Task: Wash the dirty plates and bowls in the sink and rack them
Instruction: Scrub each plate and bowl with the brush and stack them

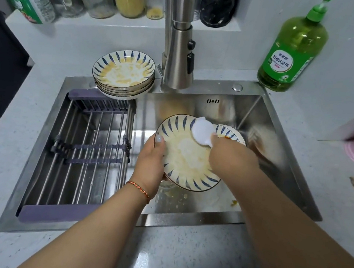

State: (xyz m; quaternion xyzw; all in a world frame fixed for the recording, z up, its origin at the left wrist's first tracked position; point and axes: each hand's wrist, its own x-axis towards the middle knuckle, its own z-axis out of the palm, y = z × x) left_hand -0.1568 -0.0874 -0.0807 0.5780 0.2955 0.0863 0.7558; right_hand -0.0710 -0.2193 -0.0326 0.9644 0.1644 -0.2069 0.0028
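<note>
Scrubbing a stained plate over the sink

The plate [187, 155] is tilted above the sink [273, 128], left hand [150, 164] gripping its rim to steady it while the right hand [229, 154] clutches a white sponge [202, 131]; dirty plates [123, 75] wait behind the empty rack [88, 149].

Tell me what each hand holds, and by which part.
Left hand grips the plate by its left rim, thumb on top. Right hand pinches a white sponge by its lower edge.

Sink [284, 134] – brushed steel; plate [182, 154] – glossy ceramic.
</note>
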